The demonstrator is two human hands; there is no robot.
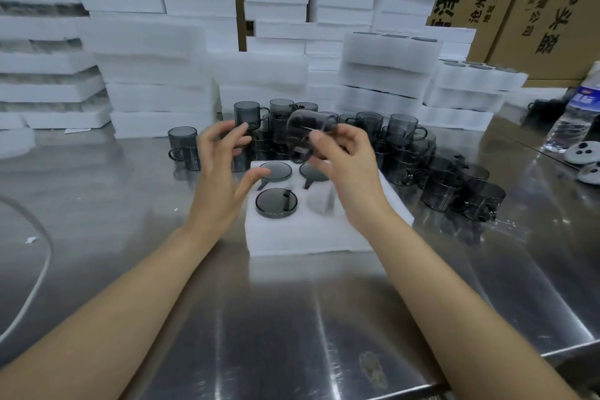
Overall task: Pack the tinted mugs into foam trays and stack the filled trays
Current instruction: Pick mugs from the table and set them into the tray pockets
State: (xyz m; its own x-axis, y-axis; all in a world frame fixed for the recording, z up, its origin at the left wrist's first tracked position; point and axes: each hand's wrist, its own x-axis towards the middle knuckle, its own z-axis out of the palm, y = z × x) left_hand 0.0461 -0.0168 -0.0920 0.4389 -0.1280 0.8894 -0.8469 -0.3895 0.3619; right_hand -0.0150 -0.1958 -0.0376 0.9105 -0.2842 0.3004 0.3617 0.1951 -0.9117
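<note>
Held mug: a smoky grey translucent mug [305, 130], blurred, in the air above the far side of the tray.
Right hand: my right hand [344, 166] is grasping that mug, fingers curled round its near side.
Left hand: my left hand [220, 172] is released, fingers spread, holding nothing, just left of the tray.
Tray: a white foam tray [292, 237] sits on the stainless steel counter [292, 318]. I can see 4 wells, and 3 already hold mugs.
Empty well: the near-right well [321, 201], just beside my right palm.
Key relation: the empty well lies below the held mug and toward me. I judge the coming move to be down and slightly back.
Long axis: the mug looks tilted, not upright, and blur hides which end is the mouth. I judge it must turn vertical before it goes in.
Nearer hand: the right, clearly. The left is across the 2 filled left wells.
Supply: loose grey mugs [448, 185] crowd the counter behind and right of the tray.
</note>
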